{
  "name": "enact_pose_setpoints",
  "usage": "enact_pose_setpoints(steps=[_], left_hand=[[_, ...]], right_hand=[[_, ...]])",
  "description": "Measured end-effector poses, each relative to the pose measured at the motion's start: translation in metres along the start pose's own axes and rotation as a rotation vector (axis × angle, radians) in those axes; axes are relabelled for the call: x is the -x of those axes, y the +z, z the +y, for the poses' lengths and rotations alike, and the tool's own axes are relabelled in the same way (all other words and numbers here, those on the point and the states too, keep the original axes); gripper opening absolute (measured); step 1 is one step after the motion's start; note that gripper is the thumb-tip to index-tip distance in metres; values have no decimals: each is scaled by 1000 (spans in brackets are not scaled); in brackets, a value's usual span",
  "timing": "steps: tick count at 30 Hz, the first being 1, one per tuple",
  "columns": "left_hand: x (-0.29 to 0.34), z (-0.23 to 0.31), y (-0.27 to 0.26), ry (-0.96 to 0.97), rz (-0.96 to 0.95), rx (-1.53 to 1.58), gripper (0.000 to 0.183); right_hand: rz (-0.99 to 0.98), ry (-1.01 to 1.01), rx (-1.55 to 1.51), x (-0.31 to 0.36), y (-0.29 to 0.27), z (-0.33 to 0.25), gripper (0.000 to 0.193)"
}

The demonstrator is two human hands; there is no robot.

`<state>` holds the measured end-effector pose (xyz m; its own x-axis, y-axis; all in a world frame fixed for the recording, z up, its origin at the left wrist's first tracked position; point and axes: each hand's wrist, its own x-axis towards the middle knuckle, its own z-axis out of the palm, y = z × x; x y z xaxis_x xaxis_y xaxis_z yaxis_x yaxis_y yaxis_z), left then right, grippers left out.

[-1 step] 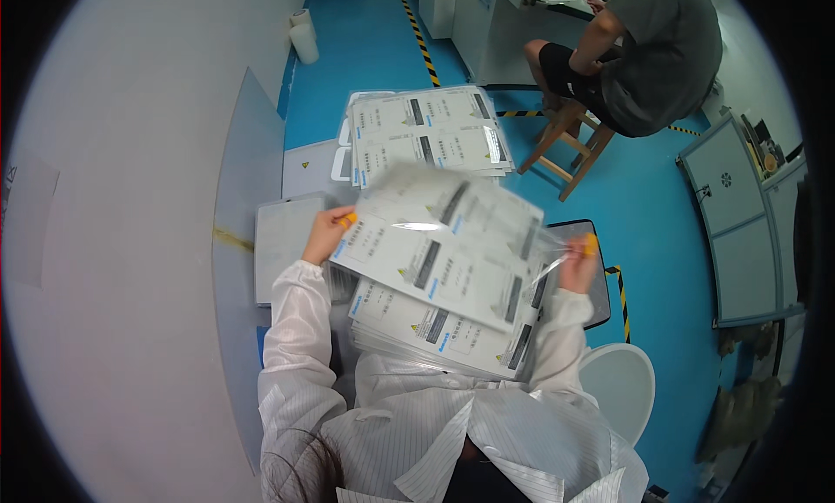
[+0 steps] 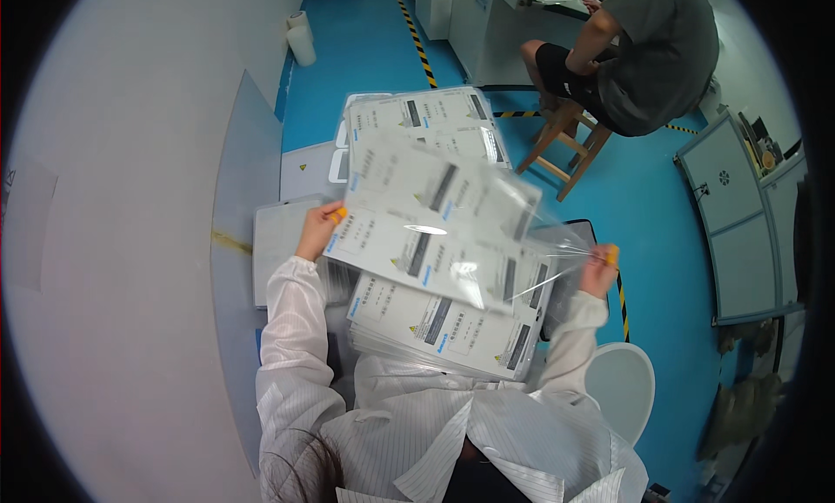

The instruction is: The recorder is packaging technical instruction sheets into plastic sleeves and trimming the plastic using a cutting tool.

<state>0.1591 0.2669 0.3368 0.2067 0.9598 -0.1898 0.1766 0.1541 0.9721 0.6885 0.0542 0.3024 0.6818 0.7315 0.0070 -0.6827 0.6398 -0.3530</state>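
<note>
A white printed sheet (image 2: 387, 229) with dark bars and small yellow triangles is held up before me, slightly blurred. My left hand (image 2: 320, 231) pinches its left edge, a yellow cover on a fingertip. Closed on a clear plastic film (image 2: 557, 239), my right hand (image 2: 598, 273) also has a yellow fingertip cover. The film stretches in creases from the sheet's right side to that hand. Beneath lies a stack of similar sheets (image 2: 444, 327) close to my body. Farther off, another stack of printed sheets (image 2: 378, 113) is partly hidden by the raised sheet.
A pale box-like stack (image 2: 283, 251) stands left, beside a grey panel (image 2: 248, 173) along the wall. Ahead right, a person (image 2: 661, 59) sits on a wooden stool (image 2: 565, 151). A round white stool or bin (image 2: 622, 390) is near my right elbow. Grey cabinets (image 2: 739, 225) line the right.
My right hand has moved outward to the right, drawing the clear film farther from the sheet. My left hand and the sheet have shifted slightly left.
</note>
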Motion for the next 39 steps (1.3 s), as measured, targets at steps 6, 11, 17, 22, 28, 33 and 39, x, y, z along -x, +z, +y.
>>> enact_pose_setpoints(steps=[6, 11, 17, 22, 28, 33, 39], left_hand=[[-91, -5, 4, 1, 176, 302, 30], [-156, -1, 44, 30, 368, 276, 30], [-199, -35, 42, -4, 510, -13, 24], [-203, -26, 55, -28, 439, -83, 21], [-138, -6, 34, 71, 526, -306, 24], [-27, 6, 21, -81, -149, 36, 29], [95, -25, -9, -272, -265, -359, 26]], right_hand=[[56, -433, -173, 35, -80, -242, 9], [91, -500, -10, 97, -37, -248, 11], [-209, -526, 122, 131, 50, -231, 11], [-398, -393, 237, 143, 154, -173, 10], [-549, 169, 241, 130, 186, -3, 21], [-538, 691, 575, 181, 180, 151, 23], [-718, 622, 1044, 204, 113, 252, 11]])
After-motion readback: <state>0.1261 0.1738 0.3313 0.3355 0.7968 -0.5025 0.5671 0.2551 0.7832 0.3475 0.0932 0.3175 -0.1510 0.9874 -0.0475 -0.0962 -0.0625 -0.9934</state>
